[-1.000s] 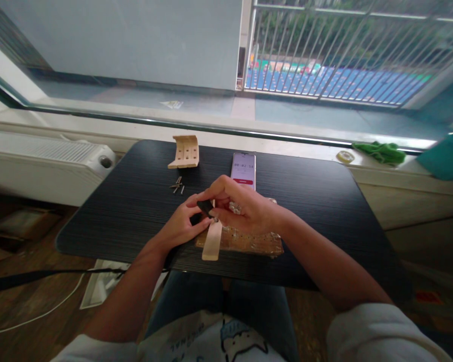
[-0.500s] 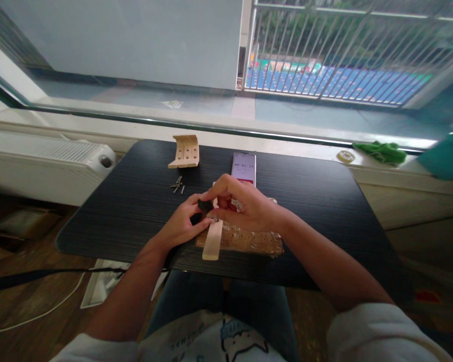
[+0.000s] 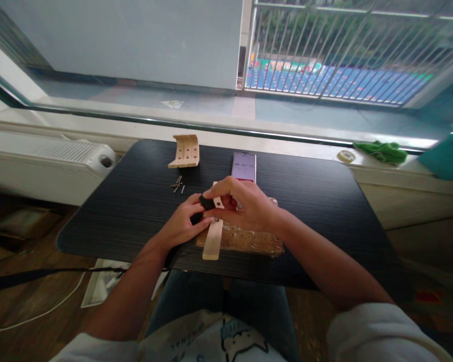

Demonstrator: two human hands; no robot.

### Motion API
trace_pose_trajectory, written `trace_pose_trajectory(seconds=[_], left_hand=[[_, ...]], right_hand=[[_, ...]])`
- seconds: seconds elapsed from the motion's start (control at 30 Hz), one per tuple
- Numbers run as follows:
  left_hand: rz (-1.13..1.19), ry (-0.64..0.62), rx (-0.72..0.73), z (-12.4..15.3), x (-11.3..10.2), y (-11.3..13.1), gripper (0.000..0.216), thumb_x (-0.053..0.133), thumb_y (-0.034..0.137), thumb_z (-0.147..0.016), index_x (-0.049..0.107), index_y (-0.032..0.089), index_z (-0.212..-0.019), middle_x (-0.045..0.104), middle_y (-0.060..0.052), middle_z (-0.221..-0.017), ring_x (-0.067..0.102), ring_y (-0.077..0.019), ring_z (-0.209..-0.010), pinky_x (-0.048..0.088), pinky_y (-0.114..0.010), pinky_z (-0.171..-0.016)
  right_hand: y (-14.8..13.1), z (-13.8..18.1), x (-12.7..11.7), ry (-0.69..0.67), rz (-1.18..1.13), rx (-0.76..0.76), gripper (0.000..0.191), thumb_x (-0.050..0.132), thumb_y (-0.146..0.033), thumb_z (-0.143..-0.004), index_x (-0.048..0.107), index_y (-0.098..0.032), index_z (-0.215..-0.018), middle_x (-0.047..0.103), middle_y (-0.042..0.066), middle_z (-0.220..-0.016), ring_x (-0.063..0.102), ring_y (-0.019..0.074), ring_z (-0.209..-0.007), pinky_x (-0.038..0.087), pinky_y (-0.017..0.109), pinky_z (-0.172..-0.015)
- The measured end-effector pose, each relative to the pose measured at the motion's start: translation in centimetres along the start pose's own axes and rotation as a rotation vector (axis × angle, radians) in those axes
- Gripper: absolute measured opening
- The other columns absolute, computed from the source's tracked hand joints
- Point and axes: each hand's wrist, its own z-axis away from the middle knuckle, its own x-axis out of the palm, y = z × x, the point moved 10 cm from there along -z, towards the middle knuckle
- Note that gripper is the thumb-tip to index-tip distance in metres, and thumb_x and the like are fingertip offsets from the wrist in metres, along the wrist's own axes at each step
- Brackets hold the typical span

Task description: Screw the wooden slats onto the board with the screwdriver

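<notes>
A pale wooden strip with dark holes lies across a brown, clear-wrapped box. My left hand is closed at the strip's left side, its thumb pressing on it near a hole. Between the fingertips of my right hand is a small black block, held over the strip's left edge. My left fingertips are close beside this block; whether they touch it I cannot tell. The right fingers and palm hide part of the strip and box.
Several screws lie loose on the black table. Behind them stands a curved wooden piece with holes. A phone showing a timer lies beyond my right hand. A tape roll and green cloth rest on the windowsill.
My right fingers have shifted slightly, uncovering more of the black block and a hole in the strip. The left hand, strip and box stay in place. The phone's timer has advanced.
</notes>
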Motion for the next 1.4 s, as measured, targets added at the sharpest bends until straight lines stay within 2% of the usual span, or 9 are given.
trace_pose_trajectory(seconds=[0.17,0.33,0.5,0.8,0.97,1.13,1.4], left_hand=[[-0.030,-0.025,0.021,-0.1,0.1,0.1,0.024,0.055,0.036,-0.084,0.067,0.017,-0.092,0.060,-0.007,-0.097,0.057,-0.0235,-0.096,0.047,-0.037,-0.089],[-0.049,-0.037,0.042,-0.1,0.3,0.1,0.027,0.054,0.038,-0.084,0.068,0.016,-0.093,0.060,-0.007,-0.093,0.057,-0.0233,-0.092,0.047,-0.037,-0.087],[-0.063,-0.031,0.053,-0.1,0.2,0.4,0.027,0.054,0.037,-0.083,0.067,0.016,-0.091,0.060,-0.007,-0.094,0.057,-0.0234,-0.092,0.047,-0.036,-0.085],[-0.040,-0.043,0.025,0.0,0.3,0.1,0.025,0.055,0.039,-0.083,0.066,0.016,-0.088,0.061,-0.007,-0.097,0.058,-0.0237,-0.095,0.047,-0.037,-0.088],[-0.019,-0.033,0.004,0.1,0.3,-0.4,0.023,0.058,0.037,-0.083,0.066,0.017,-0.089,0.062,-0.007,-0.098,0.059,-0.0236,-0.095,0.048,-0.038,-0.089],[-0.002,-0.027,-0.016,0.1,0.4,-0.5,0.024,0.058,0.036,-0.083,0.065,0.016,-0.093,0.063,-0.009,-0.100,0.058,-0.0255,-0.100,0.048,-0.039,-0.090],[-0.026,0.014,0.000,0.0,0.0,0.0,0.020,0.057,0.034,-0.083,0.063,0.016,-0.077,0.063,-0.009,-0.105,0.056,-0.0261,-0.103,0.048,-0.038,-0.090]], right_hand=[[-0.2,0.1,-0.4,0.069,0.073,-0.035,0.021,0.063,-0.024,-0.085,0.055,-0.015,-0.103,0.064,0.001,-0.082,0.052,0.0054,-0.060,0.040,0.019,-0.055],[-0.6,0.1,-0.7,0.114,0.081,-0.077,0.018,0.063,-0.025,-0.085,0.054,-0.016,-0.097,0.061,-0.001,-0.078,0.046,0.0035,-0.053,0.037,0.018,-0.050],[-0.6,0.1,-0.7,0.127,0.087,-0.070,0.016,0.061,-0.027,-0.086,0.053,-0.016,-0.095,0.059,-0.002,-0.077,0.047,0.0042,-0.055,0.039,0.018,-0.052],[-0.6,0.0,-0.2,0.072,0.050,-0.068,0.019,0.062,-0.023,-0.086,0.053,-0.017,-0.101,0.063,0.002,-0.090,0.057,0.0066,-0.069,0.046,0.019,-0.061],[-0.9,-0.1,-0.2,0.064,0.028,-0.096,0.018,0.062,-0.020,-0.085,0.054,-0.017,-0.101,0.064,0.001,-0.091,0.057,0.0064,-0.072,0.046,0.019,-0.064],[-0.7,-0.1,0.1,0.025,0.000,-0.087,0.020,0.059,-0.025,-0.088,0.054,-0.017,-0.106,0.063,0.002,-0.093,0.055,0.0066,-0.071,0.046,0.020,-0.063],[-0.4,-0.1,0.7,-0.057,-0.145,-0.009,0.022,0.047,-0.011,-0.089,0.051,-0.014,-0.111,0.061,0.007,-0.102,0.053,0.0060,-0.070,0.045,0.020,-0.061]])
